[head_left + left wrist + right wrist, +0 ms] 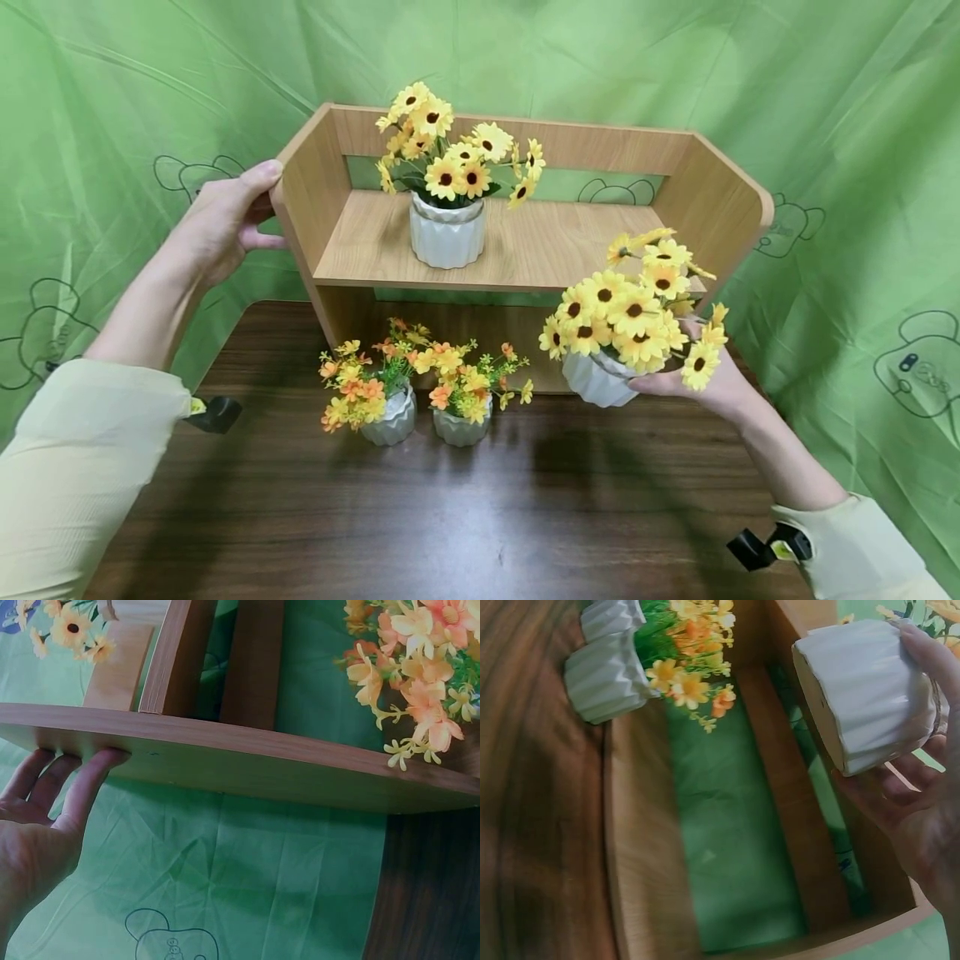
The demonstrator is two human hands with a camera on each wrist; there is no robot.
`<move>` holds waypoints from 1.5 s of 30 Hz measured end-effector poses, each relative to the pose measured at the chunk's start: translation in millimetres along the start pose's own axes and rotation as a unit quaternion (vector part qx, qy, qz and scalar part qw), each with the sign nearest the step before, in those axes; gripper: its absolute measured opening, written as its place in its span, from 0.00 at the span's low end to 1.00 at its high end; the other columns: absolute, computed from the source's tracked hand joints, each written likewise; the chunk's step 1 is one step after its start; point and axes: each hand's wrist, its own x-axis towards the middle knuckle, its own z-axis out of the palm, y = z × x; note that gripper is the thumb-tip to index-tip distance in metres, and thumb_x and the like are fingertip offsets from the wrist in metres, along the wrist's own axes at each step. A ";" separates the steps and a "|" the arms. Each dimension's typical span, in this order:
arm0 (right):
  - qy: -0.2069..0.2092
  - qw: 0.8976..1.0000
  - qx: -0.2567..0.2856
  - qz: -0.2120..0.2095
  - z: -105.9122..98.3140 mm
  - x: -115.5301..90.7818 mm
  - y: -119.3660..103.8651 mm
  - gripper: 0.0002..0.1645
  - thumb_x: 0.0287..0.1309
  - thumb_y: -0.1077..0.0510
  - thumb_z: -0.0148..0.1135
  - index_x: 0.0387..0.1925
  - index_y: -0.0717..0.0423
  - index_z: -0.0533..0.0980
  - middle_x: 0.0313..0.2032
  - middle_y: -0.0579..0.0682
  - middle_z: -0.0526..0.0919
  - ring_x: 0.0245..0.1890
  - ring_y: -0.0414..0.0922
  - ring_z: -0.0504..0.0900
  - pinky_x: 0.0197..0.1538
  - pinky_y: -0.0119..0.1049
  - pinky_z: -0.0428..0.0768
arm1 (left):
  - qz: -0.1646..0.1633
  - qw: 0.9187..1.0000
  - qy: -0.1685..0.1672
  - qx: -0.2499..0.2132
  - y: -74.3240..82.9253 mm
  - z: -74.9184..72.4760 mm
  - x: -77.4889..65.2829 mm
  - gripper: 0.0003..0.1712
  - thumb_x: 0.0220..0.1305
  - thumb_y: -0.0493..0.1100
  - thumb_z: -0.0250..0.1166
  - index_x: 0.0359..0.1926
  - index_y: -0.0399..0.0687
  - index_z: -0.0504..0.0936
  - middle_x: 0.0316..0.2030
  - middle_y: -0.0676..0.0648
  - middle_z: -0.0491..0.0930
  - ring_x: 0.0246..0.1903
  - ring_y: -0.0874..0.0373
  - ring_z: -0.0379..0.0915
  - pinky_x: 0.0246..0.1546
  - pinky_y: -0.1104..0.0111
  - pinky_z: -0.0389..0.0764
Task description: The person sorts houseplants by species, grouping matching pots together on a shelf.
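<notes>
My right hand [708,379] holds a ribbed white pot [600,379] of yellow daisy-like artificial flowers [633,308], tilted, in front of the wooden shelf's right half. The right wrist view shows my thumb and fingers around this pot [874,694], its base off any surface. My left hand [225,221] touches the outer left side panel [288,217] of the shelf. Fairly straight fingers [94,776] rest against that panel in the left wrist view. Another white pot [447,233] of yellow flowers stands upright on the upper board, left of the middle.
Two smaller white pots [393,417] [462,427] with orange and yellow flowers are on the dark wooden table [450,517], before the shelf's lower left compartment. A green cloth [600,58] with bear drawings hangs behind and at both sides.
</notes>
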 end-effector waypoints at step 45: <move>0.106 0.978 0.174 -0.036 -26.0 109.9 -13.0 0.40 0.52 0.66 0.74 0.68 0.52 0.72 0.65 0.48 0.79 0.66 0.42 0.73 0.68 0.21 0.74 | -0.001 1.000 0.002 -0.008 0.0 0.4 1.6 0.15 0.74 0.49 0.64 0.56 0.50 0.83 0.51 0.48 0.81 0.47 0.58 0.83 0.33 0.61 0.94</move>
